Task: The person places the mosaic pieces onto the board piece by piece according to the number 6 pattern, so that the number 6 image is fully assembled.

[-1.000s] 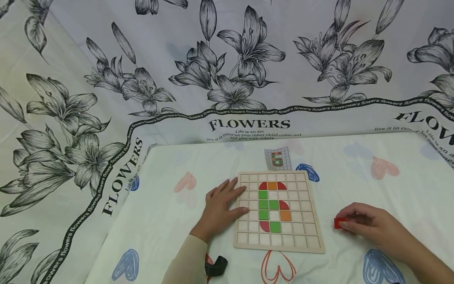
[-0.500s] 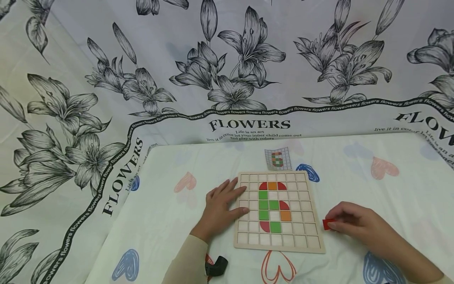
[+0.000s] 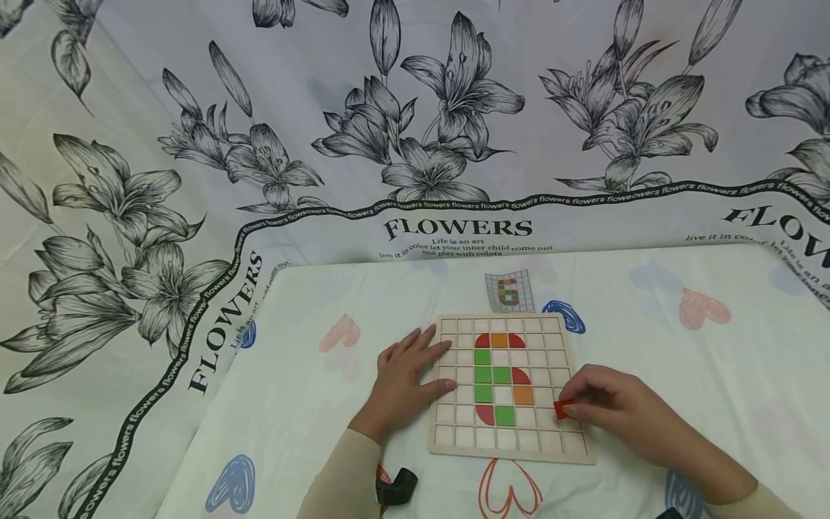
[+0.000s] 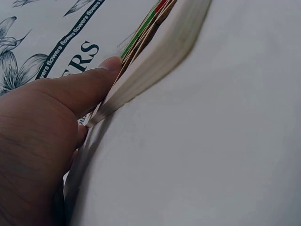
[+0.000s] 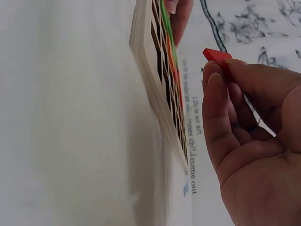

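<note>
A wooden grid board [image 3: 454, 437] lies on the cloth, with red, orange and green tiles set in several of its squares. My left hand [image 3: 405, 378] rests at the board's left side, fingers spread and the fingertips and thumb on its edge. In the left wrist view the thumb [image 4: 89, 87] touches the board's rim. Over the right part of the board, my right hand [image 3: 612, 405] pinches a red tile [image 3: 563, 409] between thumb and fingers. The right wrist view shows that red tile [image 5: 218, 57] held apart from the board [image 5: 150, 80], at the fingertips.
Behind the board lies a small pattern card [image 3: 509, 290] showing a coloured figure on a grid. A black object [image 3: 397, 488] sits by the left sleeve. The table is covered by a white cloth [image 3: 311, 404] printed with hearts, and a flower-printed cloth [image 3: 350, 166] hangs behind.
The right hand has moved left with the red tile, from beside the board to over its right columns. The left hand and the board have stayed in place.
</note>
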Tool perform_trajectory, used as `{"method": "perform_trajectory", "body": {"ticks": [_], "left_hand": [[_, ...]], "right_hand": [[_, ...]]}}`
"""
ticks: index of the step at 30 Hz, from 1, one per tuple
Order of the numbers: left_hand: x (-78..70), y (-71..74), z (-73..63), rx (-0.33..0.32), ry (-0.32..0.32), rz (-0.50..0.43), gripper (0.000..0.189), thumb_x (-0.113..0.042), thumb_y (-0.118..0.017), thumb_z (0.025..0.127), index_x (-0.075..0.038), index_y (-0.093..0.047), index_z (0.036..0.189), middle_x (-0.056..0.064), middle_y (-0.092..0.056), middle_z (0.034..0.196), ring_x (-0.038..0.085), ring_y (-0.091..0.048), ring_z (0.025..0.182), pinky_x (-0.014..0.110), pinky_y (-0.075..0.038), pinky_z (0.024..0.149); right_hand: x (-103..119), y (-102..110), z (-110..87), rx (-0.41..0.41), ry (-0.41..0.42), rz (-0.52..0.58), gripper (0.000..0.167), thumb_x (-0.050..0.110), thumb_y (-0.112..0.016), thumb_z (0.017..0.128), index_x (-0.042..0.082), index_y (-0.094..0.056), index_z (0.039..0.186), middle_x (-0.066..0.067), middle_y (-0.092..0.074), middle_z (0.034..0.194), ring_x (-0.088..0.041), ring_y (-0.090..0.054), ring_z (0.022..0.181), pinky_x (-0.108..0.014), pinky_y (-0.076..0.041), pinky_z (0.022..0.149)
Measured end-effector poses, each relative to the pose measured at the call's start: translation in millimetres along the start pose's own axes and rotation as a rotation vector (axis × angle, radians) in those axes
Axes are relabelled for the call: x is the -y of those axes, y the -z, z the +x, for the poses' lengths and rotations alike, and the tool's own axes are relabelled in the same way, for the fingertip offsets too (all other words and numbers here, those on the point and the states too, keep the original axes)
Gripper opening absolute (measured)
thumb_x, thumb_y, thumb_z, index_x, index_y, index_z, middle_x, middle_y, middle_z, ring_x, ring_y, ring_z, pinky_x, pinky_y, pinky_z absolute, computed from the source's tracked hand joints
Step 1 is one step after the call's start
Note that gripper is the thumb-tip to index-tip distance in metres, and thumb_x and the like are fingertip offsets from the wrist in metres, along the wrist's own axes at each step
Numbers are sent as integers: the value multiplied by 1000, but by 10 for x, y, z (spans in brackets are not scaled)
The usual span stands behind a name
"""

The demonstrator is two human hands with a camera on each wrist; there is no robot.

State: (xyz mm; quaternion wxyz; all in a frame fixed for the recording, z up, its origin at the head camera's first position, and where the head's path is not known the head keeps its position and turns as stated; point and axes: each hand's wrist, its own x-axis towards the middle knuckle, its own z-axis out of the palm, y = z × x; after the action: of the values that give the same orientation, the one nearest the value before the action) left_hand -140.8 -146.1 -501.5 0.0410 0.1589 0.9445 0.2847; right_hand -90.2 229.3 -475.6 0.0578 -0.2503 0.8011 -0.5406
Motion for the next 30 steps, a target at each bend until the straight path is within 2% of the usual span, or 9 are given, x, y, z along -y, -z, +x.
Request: {"method": "perform_trajectory", "body": {"ticks": [7,16,30], "left_hand": [[13,-3,4,4,2,10,71,-58,-78,97,-38,-56,161,-13,-29,176,18,-15,164,58,-11,125],[32,-11,10,3,-11,4,72,-58,-78,97,-39,-55,162,-13,-29,176,18,-15,164,58,-11,125],[29,-1,17,15,-1,17,71,-58,-78,97,-39,-55,162,-13,-28,176,16,-14,164,57,-11,125]], "right_hand": [[53,-101,116,27,-49,51,14,7,-80,100,18,-75,106,-4,-76,105,-18,-70,89,-26,-60,80],[95,-253,236,39,-113,64,9,11,-81,100,16,-75,104,6,-75,103,-18,-69,87,-27,-60,77],[82,-448,279,62,-156,-3,10,11,-81,99,18,-74,99,6,-69,97,-15,-64,84,-26,-56,74]]}}
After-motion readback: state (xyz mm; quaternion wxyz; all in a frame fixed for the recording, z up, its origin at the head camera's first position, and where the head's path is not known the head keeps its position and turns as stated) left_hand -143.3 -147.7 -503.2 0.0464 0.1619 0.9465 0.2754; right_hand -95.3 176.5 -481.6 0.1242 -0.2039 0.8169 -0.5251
